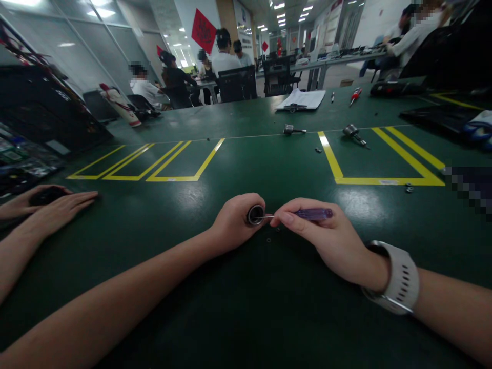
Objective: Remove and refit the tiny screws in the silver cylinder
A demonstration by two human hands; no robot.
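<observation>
My left hand point(236, 223) is closed around a dark metal cylinder point(255, 215), its open round end turned to the right. In my right hand point(326, 233) is a screwdriver point(311, 214) with a translucent purple handle. The screwdriver's thin shaft points left, and its tip reaches the mouth of the cylinder; how far inside it goes I cannot tell. Below my hands, tiny ring-like parts point(268, 240) lie on the green table point(238, 318). A pale watch strap circles my right wrist.
Two metal parts with shafts, one upright-headed point(288, 129) and one tilted point(350, 131), lie beyond yellow tape. Farther back are a clipboard with papers point(302, 99) and a red screwdriver point(355, 96). At left, another person's hands point(57, 207) rest near a black object.
</observation>
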